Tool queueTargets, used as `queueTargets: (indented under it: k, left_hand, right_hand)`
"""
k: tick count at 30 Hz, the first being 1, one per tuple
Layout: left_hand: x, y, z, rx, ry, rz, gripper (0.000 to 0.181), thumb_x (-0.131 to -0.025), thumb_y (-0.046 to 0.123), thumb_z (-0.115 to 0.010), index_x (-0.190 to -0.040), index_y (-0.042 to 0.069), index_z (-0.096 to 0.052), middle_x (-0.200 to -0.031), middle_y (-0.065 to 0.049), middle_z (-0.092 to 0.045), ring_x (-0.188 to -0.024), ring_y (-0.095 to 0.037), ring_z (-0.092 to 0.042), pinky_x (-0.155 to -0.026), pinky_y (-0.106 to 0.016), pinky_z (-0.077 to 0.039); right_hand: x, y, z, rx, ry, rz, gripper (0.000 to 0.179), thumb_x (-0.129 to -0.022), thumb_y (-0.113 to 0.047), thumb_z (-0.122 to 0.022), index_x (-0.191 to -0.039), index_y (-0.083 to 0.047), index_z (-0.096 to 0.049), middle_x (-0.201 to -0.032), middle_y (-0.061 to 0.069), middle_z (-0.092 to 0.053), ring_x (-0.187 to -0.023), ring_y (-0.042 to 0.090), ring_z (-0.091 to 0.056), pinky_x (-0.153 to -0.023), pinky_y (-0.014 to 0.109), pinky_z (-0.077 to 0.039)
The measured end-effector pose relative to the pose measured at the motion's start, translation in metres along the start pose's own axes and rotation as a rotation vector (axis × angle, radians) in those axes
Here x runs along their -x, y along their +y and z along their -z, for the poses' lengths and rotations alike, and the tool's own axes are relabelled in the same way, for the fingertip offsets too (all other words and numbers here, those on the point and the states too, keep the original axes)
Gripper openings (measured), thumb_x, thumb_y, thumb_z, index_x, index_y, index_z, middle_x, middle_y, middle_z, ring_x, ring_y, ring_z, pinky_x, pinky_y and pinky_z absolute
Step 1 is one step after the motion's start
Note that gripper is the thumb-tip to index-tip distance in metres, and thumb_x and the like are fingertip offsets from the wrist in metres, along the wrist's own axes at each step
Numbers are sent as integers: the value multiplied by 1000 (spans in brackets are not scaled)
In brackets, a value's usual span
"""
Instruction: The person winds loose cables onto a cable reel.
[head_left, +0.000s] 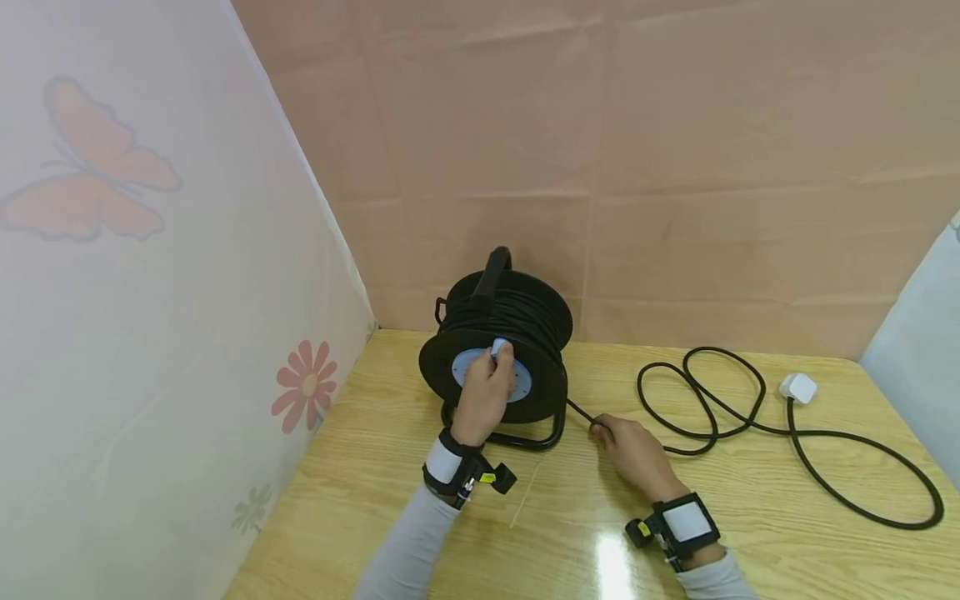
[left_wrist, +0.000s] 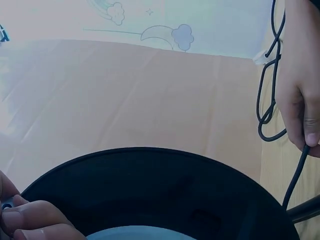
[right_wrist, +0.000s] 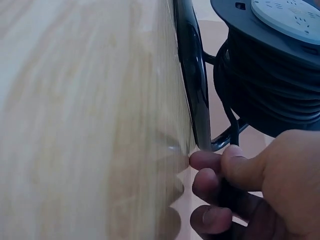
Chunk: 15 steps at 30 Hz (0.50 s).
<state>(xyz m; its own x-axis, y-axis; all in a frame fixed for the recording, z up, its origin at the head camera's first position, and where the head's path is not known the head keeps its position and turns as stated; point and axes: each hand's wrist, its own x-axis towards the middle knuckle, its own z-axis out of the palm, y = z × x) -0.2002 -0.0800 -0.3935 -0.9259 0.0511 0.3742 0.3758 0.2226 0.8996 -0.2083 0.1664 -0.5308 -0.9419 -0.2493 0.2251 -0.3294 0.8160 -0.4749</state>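
A black cable reel stands on its tube frame with cable wound round its drum and a pale blue socket disc on its front. My left hand grips a small light-blue knob near the disc's upper edge. To the right of the reel, my right hand pinches the black cable between thumb and fingers. In the right wrist view, the cable runs from the drum into the right hand. Part of the knob is hidden by the left fingers.
Loose cable lies in loops on the wooden table to the right, ending in a white plug. Brown paper covers the wall behind. A patterned white sheet rises along the left side.
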Motion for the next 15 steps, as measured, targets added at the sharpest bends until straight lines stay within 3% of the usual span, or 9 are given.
queueTargets:
  k: [3,7,11,15]
  left_hand:
    - [0,-1,-2,-21,5,-6,47,-106,36,-36,-69,9,-41,-55,-2,-38,-46,-17,-33,-47,-27,-30]
    - [1,-3,-6,-38,-1,0,46,-106,39,-36,-70,10,-41,-56,-1,-38,-46,-16,-34,-46,-26,-31]
    - [1,-4,-10,-30,-12,-1,48,-105,42,-35,-70,9,-40,-54,-2,-38,-45,-17,-34,-44,-26,-30]
    - [1,-5,-11,-39,-10,-1,49,-105,44,-35,-71,9,-40,-54,-2,-38,-46,-17,-34,-44,-25,-30]
  right_hand:
    - [1,0,2,27,-17,-20,22,-97,-16,-58,-119,-15,-63,-73,4,-65,-51,12,-46,-42,29,-34]
    - [1,1,2,57,-40,1,39,-97,-12,-56,-134,-24,-52,-55,-3,-48,-42,10,-32,-37,24,-22]
    - [0,1,2,62,-66,5,38,-95,-10,-57,-129,-26,-56,-56,-2,-49,-44,11,-34,-38,25,-24]
    - [0,2,3,49,-69,-4,39,-91,-2,-58,-124,-22,-59,-79,0,-59,-55,13,-45,-41,27,-33]
